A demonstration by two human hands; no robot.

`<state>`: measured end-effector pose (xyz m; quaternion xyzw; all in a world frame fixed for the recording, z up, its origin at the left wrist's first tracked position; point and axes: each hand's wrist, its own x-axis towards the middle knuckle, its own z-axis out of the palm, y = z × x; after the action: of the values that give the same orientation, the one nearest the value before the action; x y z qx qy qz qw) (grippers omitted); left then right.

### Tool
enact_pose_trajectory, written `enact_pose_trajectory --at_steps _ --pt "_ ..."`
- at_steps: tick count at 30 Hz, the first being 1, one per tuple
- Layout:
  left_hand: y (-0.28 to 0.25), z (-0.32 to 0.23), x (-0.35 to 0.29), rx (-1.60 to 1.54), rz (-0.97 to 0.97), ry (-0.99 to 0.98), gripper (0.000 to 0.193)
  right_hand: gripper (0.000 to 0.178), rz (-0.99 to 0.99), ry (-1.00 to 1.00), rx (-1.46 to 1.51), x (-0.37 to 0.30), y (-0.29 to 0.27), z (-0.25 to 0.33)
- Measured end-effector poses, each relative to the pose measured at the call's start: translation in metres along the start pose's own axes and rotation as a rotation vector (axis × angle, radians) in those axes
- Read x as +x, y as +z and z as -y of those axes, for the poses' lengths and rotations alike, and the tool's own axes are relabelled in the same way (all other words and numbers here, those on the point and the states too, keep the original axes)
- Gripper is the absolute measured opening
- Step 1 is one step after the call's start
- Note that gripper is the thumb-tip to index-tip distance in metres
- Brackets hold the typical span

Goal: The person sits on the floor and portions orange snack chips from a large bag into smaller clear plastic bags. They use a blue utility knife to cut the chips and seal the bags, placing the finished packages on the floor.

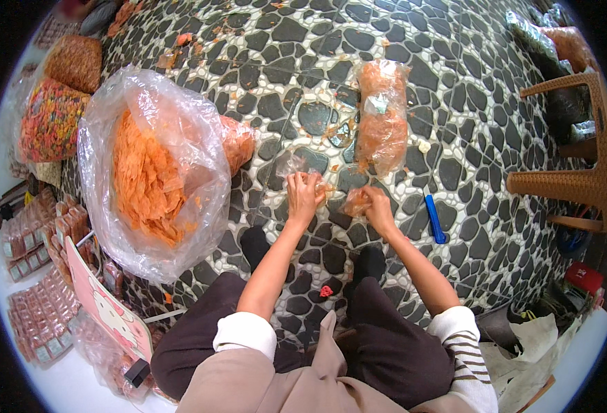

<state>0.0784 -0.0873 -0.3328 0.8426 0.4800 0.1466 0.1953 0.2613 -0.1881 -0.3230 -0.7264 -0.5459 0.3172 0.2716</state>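
Note:
My left hand is closed on a small clear plastic bag and some orange crisps, low over the pebble-patterned floor. My right hand grips a small clear packet of orange crisps just beside it. The two hands are almost touching. A large clear sack of orange crisps lies open to my left. A long filled bag of the same crisps lies on the floor beyond my hands.
A blue clip-like stick lies right of my right hand. A brown woven stool stands at the right. Stacks of small packed packets, a pink cartoon board and bags of coloured snacks sit at the left. Crumbs litter the floor.

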Motion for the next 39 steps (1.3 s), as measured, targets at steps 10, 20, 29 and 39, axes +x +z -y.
enact_pose_trajectory --at_steps 10,20,29,39 --pt "0.0 0.0 0.004 -0.166 0.045 -0.025 0.035 0.027 -0.109 0.26 0.321 0.011 0.005 0.003" --pt "-0.002 -0.029 0.023 -1.554 0.352 -0.519 0.029 0.055 0.199 0.417 1.344 0.03 -0.002 0.035" --pt "0.017 -0.038 0.024 -1.457 0.311 -0.375 0.027 0.058 0.233 0.577 1.375 0.03 -0.004 0.035" --pt "0.069 -0.03 0.018 -1.385 0.218 -0.68 0.049 0.05 -0.038 0.556 1.303 0.027 -0.001 0.043"
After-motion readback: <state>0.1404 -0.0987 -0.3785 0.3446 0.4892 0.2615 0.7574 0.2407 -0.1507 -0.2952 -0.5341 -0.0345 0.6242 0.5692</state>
